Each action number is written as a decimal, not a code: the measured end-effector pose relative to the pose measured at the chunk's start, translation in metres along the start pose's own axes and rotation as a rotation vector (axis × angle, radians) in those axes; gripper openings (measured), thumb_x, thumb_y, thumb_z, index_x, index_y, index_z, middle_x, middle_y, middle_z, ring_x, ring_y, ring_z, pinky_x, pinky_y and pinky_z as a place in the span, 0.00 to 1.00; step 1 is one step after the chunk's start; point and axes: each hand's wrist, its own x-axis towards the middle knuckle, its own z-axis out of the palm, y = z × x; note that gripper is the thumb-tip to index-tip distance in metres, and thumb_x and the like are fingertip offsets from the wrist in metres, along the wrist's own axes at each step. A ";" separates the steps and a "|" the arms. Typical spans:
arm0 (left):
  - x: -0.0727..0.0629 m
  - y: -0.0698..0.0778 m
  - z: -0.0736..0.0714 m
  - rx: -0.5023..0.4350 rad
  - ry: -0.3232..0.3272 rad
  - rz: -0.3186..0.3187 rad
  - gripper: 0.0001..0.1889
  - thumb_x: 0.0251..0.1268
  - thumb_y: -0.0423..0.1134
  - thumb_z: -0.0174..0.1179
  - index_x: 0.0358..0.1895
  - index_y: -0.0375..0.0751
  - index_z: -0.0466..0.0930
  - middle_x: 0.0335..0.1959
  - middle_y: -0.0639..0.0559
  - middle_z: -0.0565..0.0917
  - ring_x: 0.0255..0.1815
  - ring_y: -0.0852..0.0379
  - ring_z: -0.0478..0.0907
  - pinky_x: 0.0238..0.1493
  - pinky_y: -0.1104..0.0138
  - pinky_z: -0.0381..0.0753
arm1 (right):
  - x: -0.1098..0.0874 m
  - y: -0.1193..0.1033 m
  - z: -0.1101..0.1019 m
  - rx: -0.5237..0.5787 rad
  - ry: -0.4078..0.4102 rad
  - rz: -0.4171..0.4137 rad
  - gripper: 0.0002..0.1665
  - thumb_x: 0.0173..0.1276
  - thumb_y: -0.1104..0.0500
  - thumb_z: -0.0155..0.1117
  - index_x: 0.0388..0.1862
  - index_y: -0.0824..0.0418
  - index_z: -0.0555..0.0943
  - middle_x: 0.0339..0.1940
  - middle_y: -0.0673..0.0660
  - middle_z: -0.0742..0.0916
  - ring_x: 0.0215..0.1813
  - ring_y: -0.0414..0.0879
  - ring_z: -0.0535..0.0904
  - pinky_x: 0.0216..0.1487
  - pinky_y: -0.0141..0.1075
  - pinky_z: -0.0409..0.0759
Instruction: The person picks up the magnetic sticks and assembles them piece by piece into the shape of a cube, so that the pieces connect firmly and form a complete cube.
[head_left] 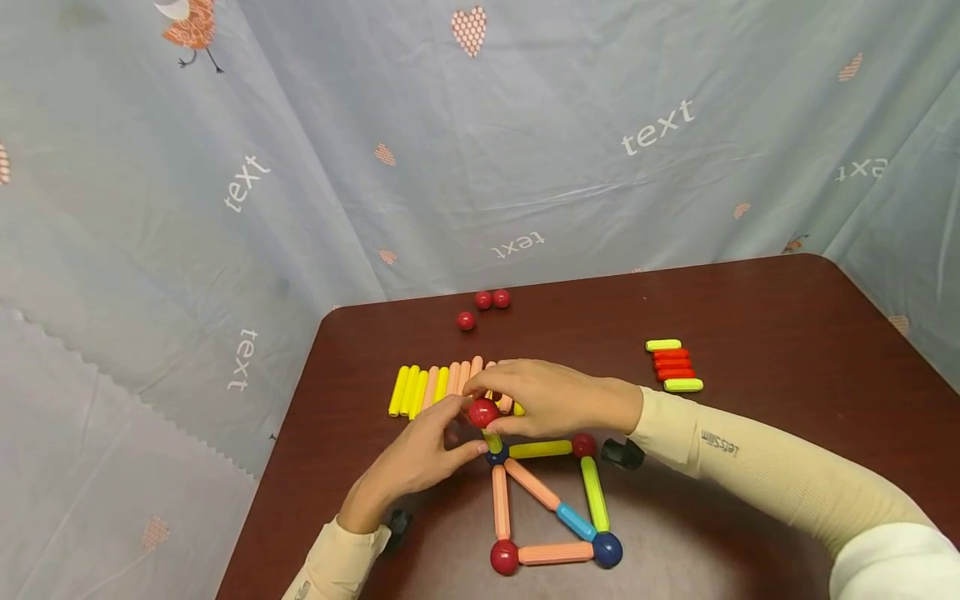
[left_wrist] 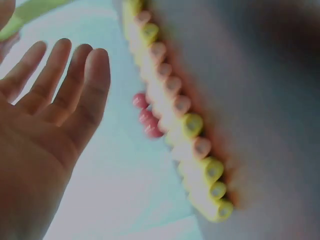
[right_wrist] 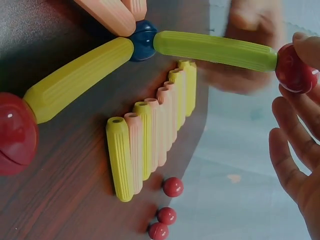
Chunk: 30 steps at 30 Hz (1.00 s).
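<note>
My right hand (head_left: 558, 396) pinches a red ball (head_left: 483, 412) between thumb and fingers. That ball sits on top of a yellow-green magnetic rod (right_wrist: 215, 50), which stands up from a dark blue ball (right_wrist: 143, 40) at the far left corner of a flat four-sided frame. Close by on the left, my left hand (head_left: 420, 454) has its fingers extended and holds nothing; the left wrist view shows its palm (left_wrist: 40, 130). Pink rods (head_left: 557, 553), a yellow rod (head_left: 540, 449) and a lime rod (head_left: 594, 496) form the frame's sides. A pink rod and a blue rod (head_left: 576, 522) make its diagonal.
Behind the hands lies a row of yellow and pink rods (head_left: 415, 392), partly covered by the right hand. Three loose red balls (head_left: 467, 321) rest near the table's back edge. Several red and lime rods (head_left: 672, 364) lie at the right. A curtain (head_left: 562, 150) hangs behind.
</note>
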 end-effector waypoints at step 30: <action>-0.003 0.019 -0.021 -0.016 0.185 0.216 0.22 0.58 0.36 0.74 0.57 0.48 0.83 0.47 0.56 0.82 0.43 0.49 0.81 0.41 0.67 0.83 | -0.002 0.004 0.006 0.091 0.044 0.029 0.39 0.68 0.49 0.73 0.74 0.54 0.69 0.52 0.48 0.86 0.44 0.43 0.85 0.47 0.30 0.82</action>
